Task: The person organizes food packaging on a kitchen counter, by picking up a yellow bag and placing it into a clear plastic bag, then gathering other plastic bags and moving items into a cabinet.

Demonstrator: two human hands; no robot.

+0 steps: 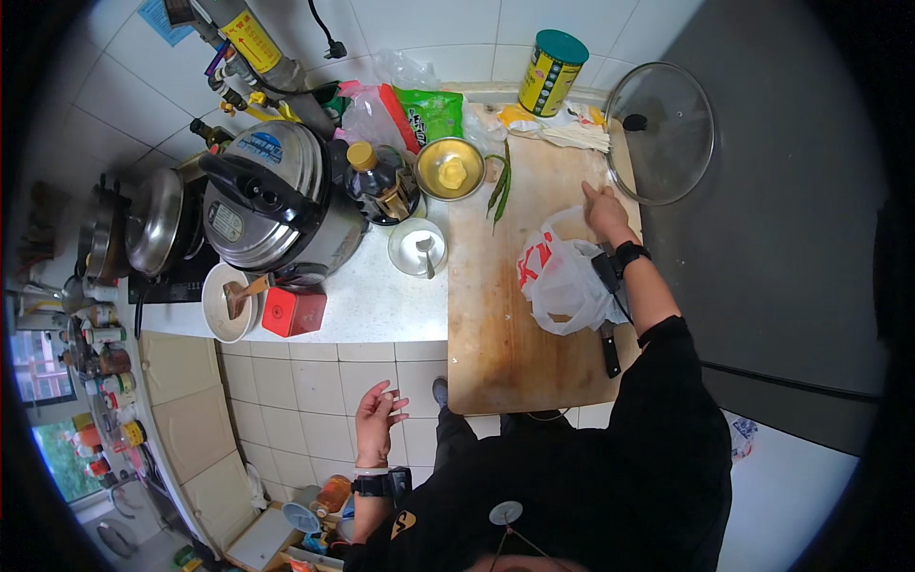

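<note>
Translucent white plastic bag [562, 291] with red markings, lying rumpled on the right half of a wooden cutting board [500, 348], near the person's right hand [606, 214]. It looks light, limp and perhaps slippery, best held by a gathered fold. The right fingers point far, slightly parted; the left hand's [375, 426] curl loosely apart, whether pinching anything cannot be told.

Now the board [505, 372] is toned in warm brown, mottled darker! The bag [564, 286] is seen in cloudy white, splashed with red. Bright yellow is flaunted by the can [547, 86], topped in dark green; green is given by the chillies [502, 189], black by the knife's handle [610, 355]. Red is worn by the box [294, 313], and the pale floor [319, 393] is gridded with darker lines.
</note>
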